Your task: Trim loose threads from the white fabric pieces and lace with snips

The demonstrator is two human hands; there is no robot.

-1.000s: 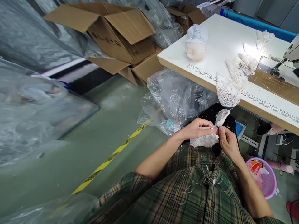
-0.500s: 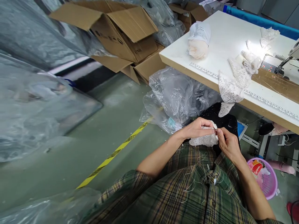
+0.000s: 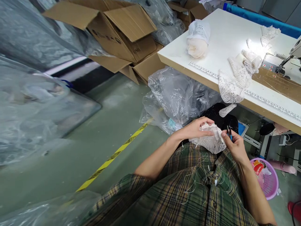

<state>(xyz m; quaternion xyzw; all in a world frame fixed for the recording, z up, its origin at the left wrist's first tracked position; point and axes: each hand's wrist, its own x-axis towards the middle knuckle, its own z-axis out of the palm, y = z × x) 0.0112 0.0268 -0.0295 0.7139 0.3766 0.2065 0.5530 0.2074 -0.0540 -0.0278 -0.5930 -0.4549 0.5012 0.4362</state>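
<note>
Over my lap, my left hand (image 3: 198,129) holds a piece of white lace (image 3: 211,141) between thumb and fingers. My right hand (image 3: 235,142) pinches the lace's right edge and also has small blue-handled snips (image 3: 229,133), their dark tips pointing up. More white lace (image 3: 231,84) lies on the white table (image 3: 221,34) and hangs over its front edge. A bundle of pale cups (image 3: 198,39) stands near the table's left corner. Loose threads cling to the plaid shirt below my hands.
A sewing machine (image 3: 289,58) stands at the table's right. Below it is a purple basket (image 3: 270,185) beside a pink bottle (image 3: 283,166). Clear plastic bags (image 3: 174,91) lie under the table's left side. Open cardboard boxes (image 3: 117,37) are at the back left.
My right hand has moved slightly right, away from my left fingers, and the snips now show. The lace is spread wider between my hands. The view has shifted slightly.
</note>
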